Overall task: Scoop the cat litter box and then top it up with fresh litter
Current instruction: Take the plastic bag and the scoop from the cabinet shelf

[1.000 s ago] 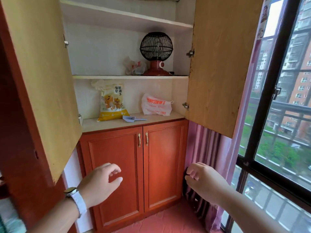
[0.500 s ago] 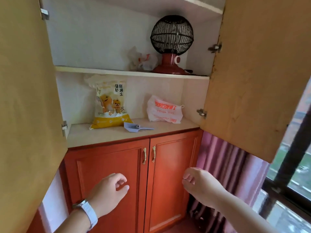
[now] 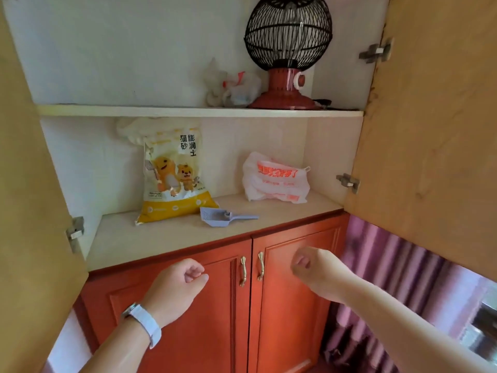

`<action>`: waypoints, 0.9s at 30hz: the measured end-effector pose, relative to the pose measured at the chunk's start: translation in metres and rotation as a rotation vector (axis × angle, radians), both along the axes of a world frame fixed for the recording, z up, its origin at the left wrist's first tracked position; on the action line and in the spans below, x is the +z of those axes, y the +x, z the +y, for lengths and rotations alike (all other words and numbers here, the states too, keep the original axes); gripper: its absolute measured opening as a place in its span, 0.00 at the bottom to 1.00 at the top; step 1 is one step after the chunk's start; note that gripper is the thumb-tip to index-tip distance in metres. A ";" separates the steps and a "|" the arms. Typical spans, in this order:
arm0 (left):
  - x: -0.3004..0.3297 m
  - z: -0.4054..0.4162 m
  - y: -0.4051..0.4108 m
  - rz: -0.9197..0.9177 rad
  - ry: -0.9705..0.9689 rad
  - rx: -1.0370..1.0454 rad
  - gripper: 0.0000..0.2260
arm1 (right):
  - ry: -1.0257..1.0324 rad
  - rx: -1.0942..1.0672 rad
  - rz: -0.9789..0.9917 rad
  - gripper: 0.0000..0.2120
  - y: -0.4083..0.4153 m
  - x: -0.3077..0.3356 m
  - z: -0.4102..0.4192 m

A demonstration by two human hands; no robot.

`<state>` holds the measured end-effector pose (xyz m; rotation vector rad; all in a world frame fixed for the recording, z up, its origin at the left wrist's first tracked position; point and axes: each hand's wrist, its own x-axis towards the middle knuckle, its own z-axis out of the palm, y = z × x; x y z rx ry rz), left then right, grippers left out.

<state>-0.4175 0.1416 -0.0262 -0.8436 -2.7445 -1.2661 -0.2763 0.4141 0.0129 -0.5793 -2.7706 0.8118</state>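
Pale blue slotted plastic litter scoop (image 3: 227, 216): on shelf, handle pointing right. Lies above and between both hands. Left hand (image 3: 176, 288), right hand (image 3: 316, 273): fingers loosely curled, holding nothing.

Looks like somebody's home, probably an enclosed balcony or a storage corner of a flat. There's a built-in cupboard with its tall upper doors (image 3: 435, 125) swung open, pale shelves inside, and reddish wooden lower doors (image 3: 290, 292) with little brass handles (image 3: 260, 265). The stuff on the shelves is pure household clutter: a bag of cat litter (image 3: 173, 179) with cartoon animals on it, a blue litter scoop (image 3: 224, 216) just beside it, a white plastic shopping bag (image 3: 275, 181), and up top a round caged heater or fan (image 3: 287, 52) on a red base next to some crumpled bags (image 3: 234, 87). Pink curtains (image 3: 382, 286) hang to the right of the cupboard.
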 end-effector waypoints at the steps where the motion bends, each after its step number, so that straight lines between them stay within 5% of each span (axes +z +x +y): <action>1: -0.002 0.005 -0.008 -0.012 0.007 0.022 0.01 | -0.011 0.007 -0.021 0.05 -0.012 -0.006 0.006; 14: -0.005 0.124 -0.142 -0.160 0.109 0.232 0.04 | -0.042 0.208 -0.037 0.11 -0.231 -0.039 0.120; 18: 0.001 0.153 -0.169 -0.181 0.208 0.283 0.03 | 0.076 0.386 -0.009 0.09 -0.287 -0.045 0.140; 24: 0.004 0.173 -0.191 -0.255 0.327 0.445 0.03 | 0.218 0.512 -0.046 0.23 -0.338 -0.057 0.136; 27: 0.004 0.180 -0.204 -0.297 0.372 0.456 0.02 | 0.266 0.605 -0.092 0.21 -0.356 -0.059 0.132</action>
